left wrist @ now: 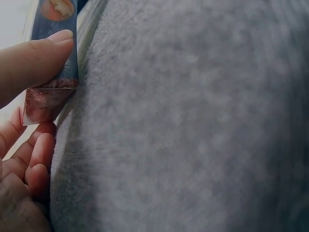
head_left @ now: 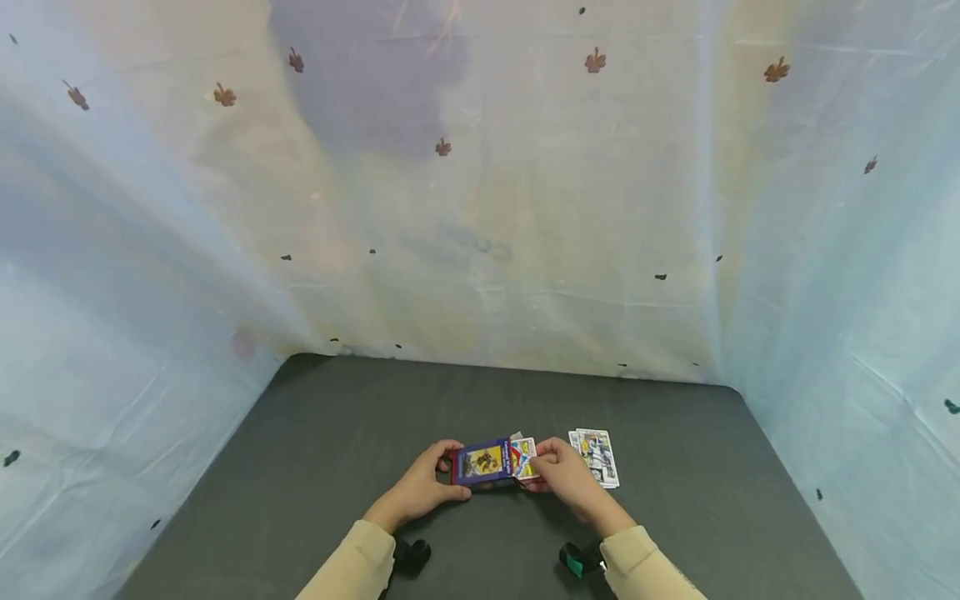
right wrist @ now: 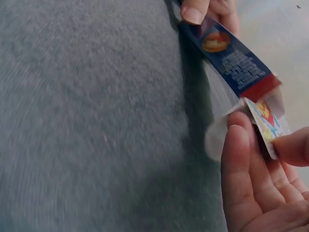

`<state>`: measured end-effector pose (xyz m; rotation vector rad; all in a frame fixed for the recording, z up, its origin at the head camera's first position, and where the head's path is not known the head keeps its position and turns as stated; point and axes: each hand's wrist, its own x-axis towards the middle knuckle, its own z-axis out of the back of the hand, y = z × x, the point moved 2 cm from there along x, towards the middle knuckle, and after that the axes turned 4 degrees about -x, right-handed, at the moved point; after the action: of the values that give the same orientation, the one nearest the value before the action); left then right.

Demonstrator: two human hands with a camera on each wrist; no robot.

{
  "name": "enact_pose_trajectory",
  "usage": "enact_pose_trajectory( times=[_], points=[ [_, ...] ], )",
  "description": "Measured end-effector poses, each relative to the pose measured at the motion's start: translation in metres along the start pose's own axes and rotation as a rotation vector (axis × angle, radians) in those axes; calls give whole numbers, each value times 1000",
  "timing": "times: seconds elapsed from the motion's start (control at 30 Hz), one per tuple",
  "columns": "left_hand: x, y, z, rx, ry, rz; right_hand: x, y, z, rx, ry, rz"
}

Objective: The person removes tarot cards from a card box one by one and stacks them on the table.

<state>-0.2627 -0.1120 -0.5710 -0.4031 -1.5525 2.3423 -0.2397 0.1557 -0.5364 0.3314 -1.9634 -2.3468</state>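
In the head view my left hand (head_left: 420, 487) grips the left end of a blue card box (head_left: 476, 463) with red ends and a yellow picture. Its thumb lies along the box's narrow side (left wrist: 67, 67) in the left wrist view. At the box's right end my right hand (head_left: 567, 477) pinches a small stack of playing cards (head_left: 522, 457) between thumb and fingers. The right wrist view shows these colourful cards (right wrist: 265, 121) partly out of the box's open end, beside a clear flap (right wrist: 217, 140). How far they reach inside is hidden.
A few loose cards (head_left: 597, 457) with comic-style pictures lie on the dark grey tabletop (head_left: 360, 400), just beyond my right hand. Pale sheeting (head_left: 525, 208) with leaf marks stands around the back and sides. Dark straps (head_left: 411, 557) show at both wrists.
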Motion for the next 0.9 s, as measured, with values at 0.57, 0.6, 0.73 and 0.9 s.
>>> enact_pose_trajectory(
  times=[0.57, 0.6, 0.73, 0.9],
  points=[
    [-1, 3, 5, 42, 0, -13, -10, 8, 25, -22, -112, -5],
    [-1, 3, 5, 45, 2, -13, -11, 9, 26, -29, -114, -6],
    [-1, 2, 3, 39, 7, -14, -17, 17, 29, -51, -126, -2],
    [-1, 0, 2, 28, 5, -19, -21, 17, 30, -60, -133, -2]
  ],
)
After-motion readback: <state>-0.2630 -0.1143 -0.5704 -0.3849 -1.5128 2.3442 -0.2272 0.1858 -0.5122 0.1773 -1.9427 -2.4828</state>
